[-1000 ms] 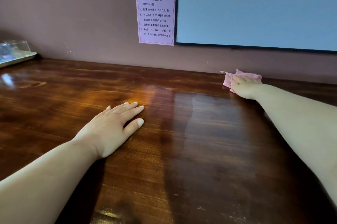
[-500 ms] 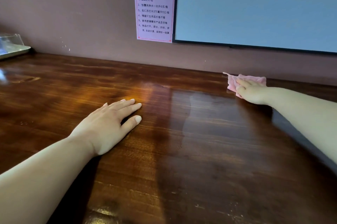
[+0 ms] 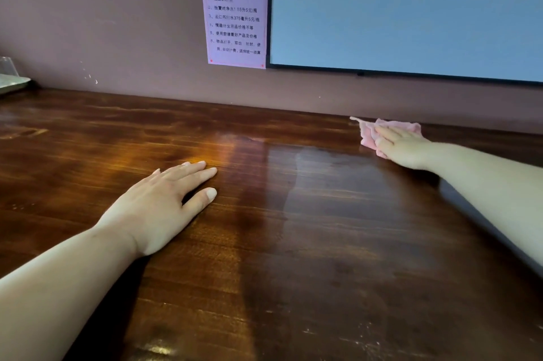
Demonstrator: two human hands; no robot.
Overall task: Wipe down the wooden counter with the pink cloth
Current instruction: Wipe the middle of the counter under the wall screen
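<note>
The dark glossy wooden counter (image 3: 293, 243) fills the lower view and runs back to the wall. A crumpled pink cloth (image 3: 367, 132) lies at the far right, close to the wall. My right hand (image 3: 402, 147) presses flat on the cloth with straight fingers, covering most of it. My left hand (image 3: 158, 207) rests palm down on the bare wood at centre left, fingers straight and slightly spread. A damp sheen shows on the wood between the two hands.
A brown wall (image 3: 117, 22) backs the counter. A pink printed notice (image 3: 235, 10) hangs on it beside a large blue-grey screen (image 3: 411, 8). At the far left edge sits a tray with something clear (image 3: 11, 80).
My right hand and the cloth have slid slightly right along the back of the counter. The view has shifted a little to the right. My left hand stays flat in place.
</note>
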